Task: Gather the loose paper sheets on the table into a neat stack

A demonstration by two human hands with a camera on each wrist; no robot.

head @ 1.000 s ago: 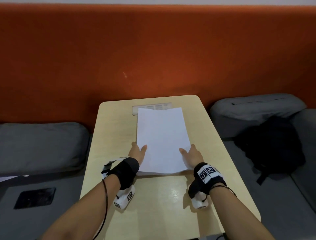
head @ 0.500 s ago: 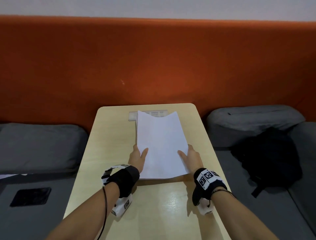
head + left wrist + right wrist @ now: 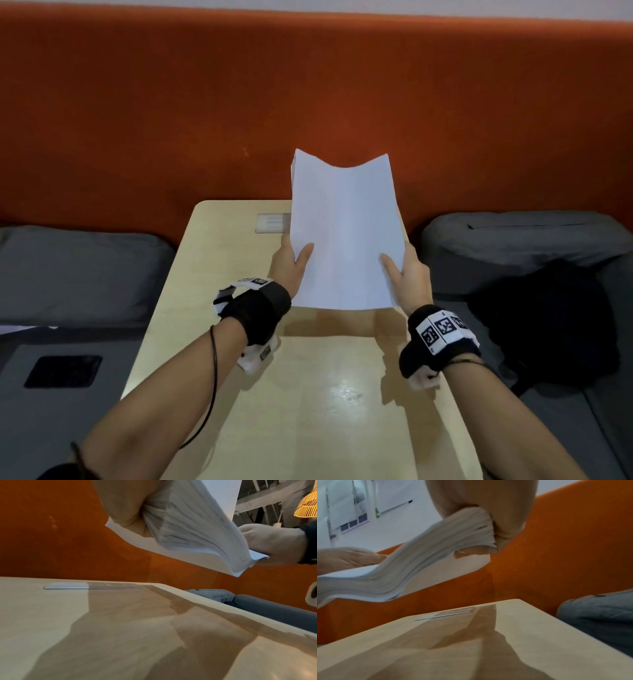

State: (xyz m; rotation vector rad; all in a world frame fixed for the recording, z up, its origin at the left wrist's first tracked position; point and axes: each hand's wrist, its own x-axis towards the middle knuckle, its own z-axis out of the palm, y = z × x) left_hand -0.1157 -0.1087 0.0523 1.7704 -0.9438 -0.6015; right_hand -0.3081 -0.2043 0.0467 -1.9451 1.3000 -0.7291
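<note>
A thick stack of white paper sheets is held tilted up above the light wooden table, its top edge sagging in the middle. My left hand grips the stack's left edge, thumb on the front face. My right hand grips the right edge the same way. In the left wrist view the stack bows between my left hand and my right hand, its bottom edge clear of the table. The right wrist view shows the stack pinched by my right hand.
A small clear plastic card holder lies flat at the table's far edge. Grey cushions flank the table, with a black bag on the right seat. An orange padded wall stands behind.
Both hands have lifted the stack off the table and tipped it up toward upright; a second ago it lay flat under them. The head view has tilted upward.
</note>
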